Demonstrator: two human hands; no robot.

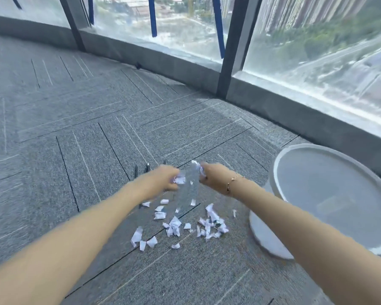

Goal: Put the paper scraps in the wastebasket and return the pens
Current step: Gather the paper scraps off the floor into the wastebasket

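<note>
Several white paper scraps [174,225] lie scattered on the grey carpet below my hands. My left hand [161,180] and my right hand [212,176] are both low over the floor, blurred, each closed around a few scraps. A white round wastebasket [275,170] stands to the right, just beyond my right forearm, its inside looking empty. Several dark pens [147,168] lie on the carpet just past my left hand, partly hidden by it.
Grey carpet tiles [75,128] cover the floor. A low grey sill [295,119] and tall windows with dark frames curve around the far and right sides, close behind the wastebasket.
</note>
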